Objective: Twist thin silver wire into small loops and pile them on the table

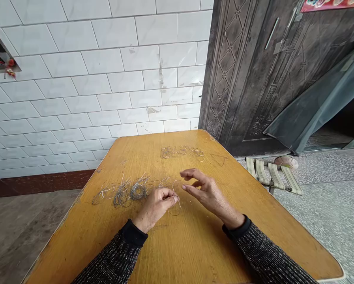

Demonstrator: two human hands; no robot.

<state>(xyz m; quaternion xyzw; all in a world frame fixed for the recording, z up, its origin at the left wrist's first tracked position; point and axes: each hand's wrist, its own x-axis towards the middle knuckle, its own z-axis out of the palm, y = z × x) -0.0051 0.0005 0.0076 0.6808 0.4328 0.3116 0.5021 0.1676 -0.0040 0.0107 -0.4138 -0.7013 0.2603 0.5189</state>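
My left hand (157, 207) pinches a thin wire (180, 205) between thumb and fingertips, just above the table. The wire curves up and down past the fingertips in a loose loop. Beside it on the right, my right hand (205, 191) is raised with thumb and fingers apart and nothing visible in it. Left of my left hand lie several coiled bundles of thin wire, among them a grey coil (138, 190), a darker coil (122, 196) and a looser tangle (103, 193). More wire ends stick up behind my left hand.
The wooden table (165, 256) reaches to a white tiled wall (111, 71). Toward its far edge lie a row of thin wire loops (182, 151) and a bent wire piece (220, 159). A folding stool (273, 174) stands on the floor at right, near a dark metal door (259, 79).
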